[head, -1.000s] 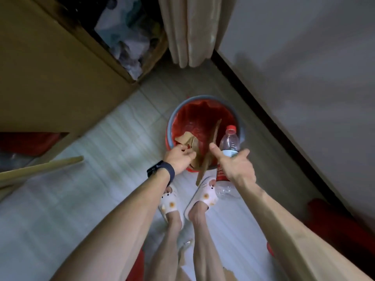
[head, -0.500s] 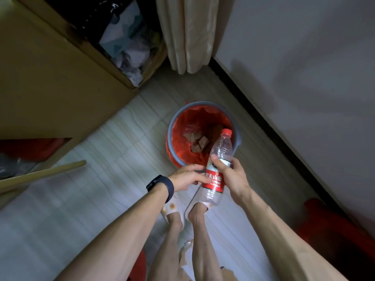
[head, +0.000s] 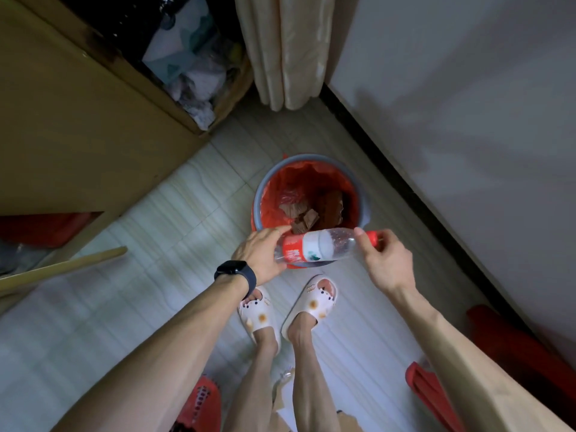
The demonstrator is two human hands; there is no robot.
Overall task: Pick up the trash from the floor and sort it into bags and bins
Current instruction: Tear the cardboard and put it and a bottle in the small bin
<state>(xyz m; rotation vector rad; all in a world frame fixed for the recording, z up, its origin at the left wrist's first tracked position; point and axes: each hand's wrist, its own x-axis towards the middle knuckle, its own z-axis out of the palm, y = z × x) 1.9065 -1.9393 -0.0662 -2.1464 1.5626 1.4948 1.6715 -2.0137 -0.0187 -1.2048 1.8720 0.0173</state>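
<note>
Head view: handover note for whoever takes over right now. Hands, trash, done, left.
Left hand: grips the base end of the plastic bottle.
Right hand: fingers pinch the neck at the red cap.
Bottle: held level between both hands, over the near rim of the bin.
Done: brown cardboard pieces lie inside the bin's red liner.
Left: the bottle is not yet sorted, and its destination is not clear from this view. Likely next step is to open it or drop it.
</note>
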